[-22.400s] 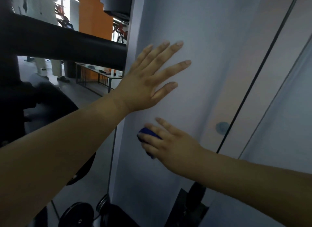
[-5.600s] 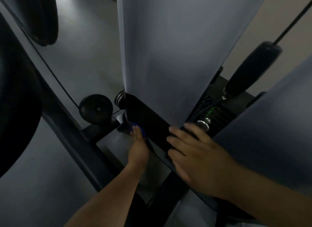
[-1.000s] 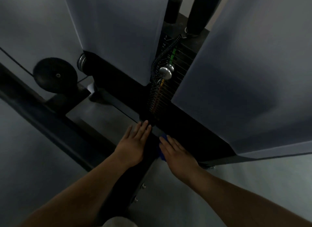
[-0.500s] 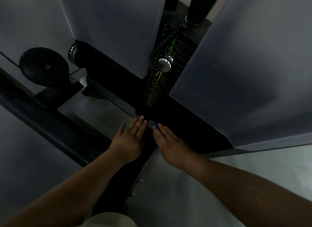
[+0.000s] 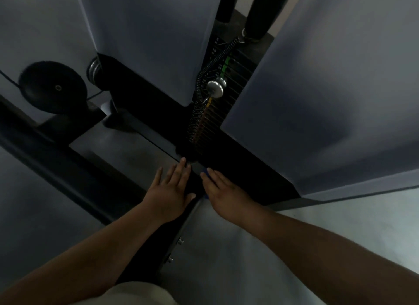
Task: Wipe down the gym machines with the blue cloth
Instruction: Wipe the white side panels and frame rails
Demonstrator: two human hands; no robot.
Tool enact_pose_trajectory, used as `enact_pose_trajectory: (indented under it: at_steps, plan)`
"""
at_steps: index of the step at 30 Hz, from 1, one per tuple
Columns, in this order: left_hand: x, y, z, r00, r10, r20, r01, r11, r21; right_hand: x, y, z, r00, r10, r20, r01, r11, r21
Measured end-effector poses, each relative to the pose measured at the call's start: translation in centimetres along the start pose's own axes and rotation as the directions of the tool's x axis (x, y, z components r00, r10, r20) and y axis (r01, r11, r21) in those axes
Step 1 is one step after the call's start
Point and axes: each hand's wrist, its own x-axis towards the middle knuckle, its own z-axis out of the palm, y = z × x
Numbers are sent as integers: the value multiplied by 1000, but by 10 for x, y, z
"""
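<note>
I look down at the foot of a weight-stack machine. My right hand lies flat with straight fingers on the blue cloth, pressing it against the black base of the machine; only slivers of blue show at the fingertips and under the thumb. My left hand rests flat beside it, fingers spread, on the black base bar. The two hands are close but apart.
Two grey shrouds flank the weight stack with its silver selector pin and coiled cord. A black pulley wheel sits at left on a black frame beam. Grey floor lies all around.
Both hands have shifted only slightly along the base since a second ago, the cloth staying under my right hand. Several seconds earlier the cloth was under my left hand.
</note>
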Motion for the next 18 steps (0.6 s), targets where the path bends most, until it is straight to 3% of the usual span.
enact_pose_trajectory:
  at_steps: [2,5,9,15,18]
  plan:
    - [-3,-7,-2,1000,8,-10,-8,1000,-13,-17,8,3,1000,-15,-16,12,990,-143]
    - [-8,-20,3,999,33,-29,-33,999,1,-68,25,8,998,-4,70,15,987,-157]
    - [-9,-14,7,998,26,-57,-26,1000,-2,-97,50,25,952,-280,125,307,864,-399]
    - [-13,-14,13,997,53,-59,-51,998,34,-81,36,13,967,-243,73,250,869,-428]
    - [-10,-15,14,999,46,-23,-45,999,17,-98,43,-2,969,-234,74,245,923,-296]
